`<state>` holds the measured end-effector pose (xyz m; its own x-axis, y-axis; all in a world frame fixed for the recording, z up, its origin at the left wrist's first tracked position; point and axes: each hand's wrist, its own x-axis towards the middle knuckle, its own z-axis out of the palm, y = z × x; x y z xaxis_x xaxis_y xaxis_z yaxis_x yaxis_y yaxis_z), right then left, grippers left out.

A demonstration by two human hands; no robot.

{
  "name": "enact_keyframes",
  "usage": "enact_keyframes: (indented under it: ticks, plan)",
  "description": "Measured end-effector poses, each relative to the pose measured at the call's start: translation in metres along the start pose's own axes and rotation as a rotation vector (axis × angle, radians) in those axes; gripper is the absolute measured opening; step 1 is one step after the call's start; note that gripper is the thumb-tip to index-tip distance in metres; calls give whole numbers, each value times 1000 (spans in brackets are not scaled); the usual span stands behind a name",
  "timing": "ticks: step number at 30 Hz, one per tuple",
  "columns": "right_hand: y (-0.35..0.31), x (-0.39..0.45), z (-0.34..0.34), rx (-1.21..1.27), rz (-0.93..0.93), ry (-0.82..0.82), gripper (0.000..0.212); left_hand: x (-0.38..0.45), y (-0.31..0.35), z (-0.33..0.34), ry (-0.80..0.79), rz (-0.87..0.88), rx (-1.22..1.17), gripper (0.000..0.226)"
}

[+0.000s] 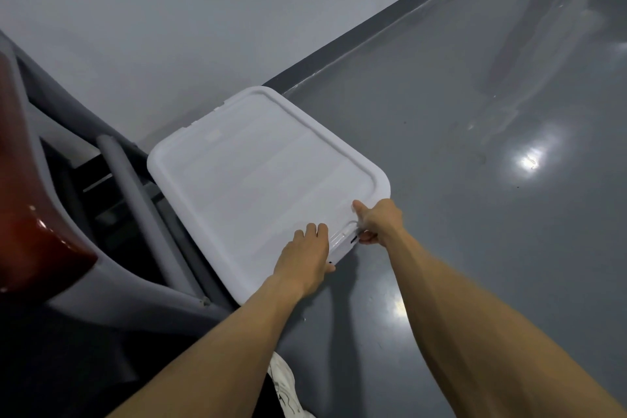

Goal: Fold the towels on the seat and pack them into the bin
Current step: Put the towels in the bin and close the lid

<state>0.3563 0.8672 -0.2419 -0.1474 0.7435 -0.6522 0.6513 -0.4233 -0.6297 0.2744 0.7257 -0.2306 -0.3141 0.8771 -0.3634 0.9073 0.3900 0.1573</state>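
Your left hand [305,260] lies flat with fingers straight on the near edge of the white bin lid [264,173], while your right hand [376,222] pinches the latch [346,237] at that same edge, thumb extended on top. The lidded bin sits on the grey floor [475,180], beside the grey seat frame [135,193] and against the wall [169,10].

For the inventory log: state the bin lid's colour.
Plain white bin lid, clearest in the head view.
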Motion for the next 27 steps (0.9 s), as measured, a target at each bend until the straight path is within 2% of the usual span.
enact_keyframes:
  ticks: [4,8,9,10,11,12,14,16,19,24,27]
  plan:
    - [1,5,3,-12,0,4,43,3,-4,-6,-10,-32,-79,28]
    - [2,4,4,-154,-36,15,42,4,-5,-16,-71,-39,-107,30]
    - [2,2,5,-224,-48,50,48,2,-5,-19,-94,-40,-106,28]
    - [2,-2,6,-306,-71,94,65,2,-7,-23,-127,-35,-95,25]
    - [0,-5,6,-389,-133,144,81,3,-11,-30,-172,-28,-82,21]
    - [-3,-12,6,-467,-221,182,86,4,-15,-39,-219,-22,-61,21]
    - [-18,-22,12,-598,-436,211,72,4,-29,-73,-256,-12,23,26]
    - [-37,-31,24,-676,-593,174,58,3,-40,-113,-240,11,124,30]
    - [-74,-43,53,-686,-749,87,55,2,-60,-179,-168,29,251,34]
    - [-151,-50,122,-714,-906,-47,55,9,-137,-259,-129,-64,396,35]
    - [-182,-42,151,-731,-940,-72,54,17,-179,-277,-153,-121,453,32]
